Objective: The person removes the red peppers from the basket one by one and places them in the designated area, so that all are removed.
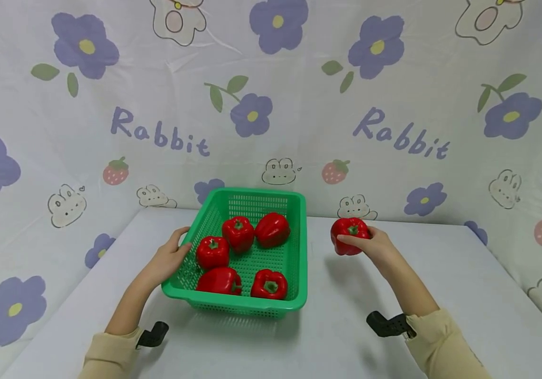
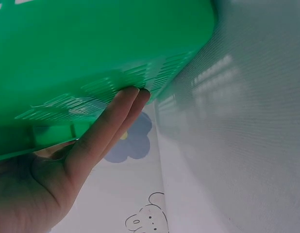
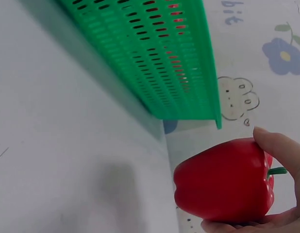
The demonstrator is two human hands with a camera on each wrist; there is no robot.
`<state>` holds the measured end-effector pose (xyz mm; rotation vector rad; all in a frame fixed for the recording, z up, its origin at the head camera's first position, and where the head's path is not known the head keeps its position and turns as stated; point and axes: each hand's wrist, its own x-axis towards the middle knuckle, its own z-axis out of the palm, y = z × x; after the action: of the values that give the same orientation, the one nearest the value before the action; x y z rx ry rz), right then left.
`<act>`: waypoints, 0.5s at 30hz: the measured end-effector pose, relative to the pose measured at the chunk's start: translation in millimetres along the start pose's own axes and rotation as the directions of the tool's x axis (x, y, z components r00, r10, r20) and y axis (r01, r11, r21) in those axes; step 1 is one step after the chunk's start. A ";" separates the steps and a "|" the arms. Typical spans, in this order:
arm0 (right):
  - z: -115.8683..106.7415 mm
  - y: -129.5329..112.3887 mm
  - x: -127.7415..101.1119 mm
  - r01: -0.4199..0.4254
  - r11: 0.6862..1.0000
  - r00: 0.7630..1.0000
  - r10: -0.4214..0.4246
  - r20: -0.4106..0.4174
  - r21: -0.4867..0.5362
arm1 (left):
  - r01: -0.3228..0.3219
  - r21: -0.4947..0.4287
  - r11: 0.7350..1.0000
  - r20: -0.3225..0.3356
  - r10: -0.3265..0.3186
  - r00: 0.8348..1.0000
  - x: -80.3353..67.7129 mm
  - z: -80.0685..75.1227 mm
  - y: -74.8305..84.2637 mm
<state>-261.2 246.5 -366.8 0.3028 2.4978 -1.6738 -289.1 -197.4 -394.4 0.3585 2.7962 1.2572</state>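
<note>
Right hand (image 1: pixel 376 245) grasping red bell pepper (image 1: pixel 344 227), long axis roughly upright, stem end up, raised above table (image 1: pixel 337 321) right of green basket (image 1: pixel 247 302). Left hand (image 1: pixel 168 260) pinching basket's left rim.

Fingers (image 3: pixel 223 227) hold a red pepper (image 3: pixel 223 182); green basket (image 3: pixel 152 60) nearby.

Makeshift booth: rabbit-print sheeting (image 1: pixel 299 126) around 3 sides of a table (image 1: pixel 332 331).
</note>
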 end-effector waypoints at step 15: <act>4.8 26.3 13.6 -0.072 0.997 0.997 0.070 -0.035 -0.035 | 0.010 -0.020 1.000 -0.005 -0.010 1.000 1.7 0.6 -2.1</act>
<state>-268.4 253.1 -395.1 0.4144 2.5071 -1.6080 -291.1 -197.9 -396.4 0.3397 2.7839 1.2854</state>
